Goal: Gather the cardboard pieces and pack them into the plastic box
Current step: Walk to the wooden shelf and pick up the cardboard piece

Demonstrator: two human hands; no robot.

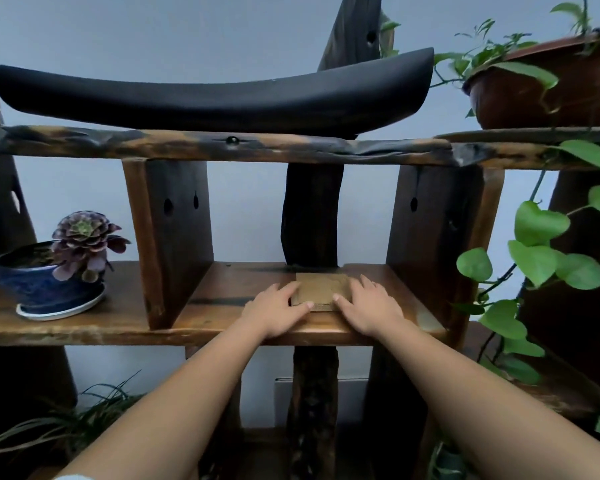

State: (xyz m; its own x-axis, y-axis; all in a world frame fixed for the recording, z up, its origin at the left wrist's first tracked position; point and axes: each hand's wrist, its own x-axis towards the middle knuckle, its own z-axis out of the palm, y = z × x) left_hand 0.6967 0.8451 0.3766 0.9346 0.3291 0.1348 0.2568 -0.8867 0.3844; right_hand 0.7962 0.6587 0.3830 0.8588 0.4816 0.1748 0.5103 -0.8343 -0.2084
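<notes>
1. Both bare forearms reach up and forward from the bottom of the view, converging on the middle compartment of a dark wooden shelf.
2. A flat stack of cardboard pieces lies on that shelf board, near its front edge, just in front of a dark upright post at the back.
3. The left hand is palm down at the stack's left side. Its fingers extend along the left edge and its thumb lies across the near left corner.
4. The right hand mirrors it, palm down on the stack's right side, fingers spread along the right edge and the thumb pointing inward over the near right corner.
5. Both hands are open and flattened, touching the cardboard from either side; whether they squeeze it cannot be told, and the stack sits flat on the board.
6. Both wrists are nearly straight, with the heels of the hands resting at the board's front edge.
7. To the left, in the neighbouring compartment, a blue pot with a purple succulent stands on a white saucer, well apart from the hands.
8. A black curved object rests on the upper shelf, and a trailing green vine hangs at the right.
</notes>
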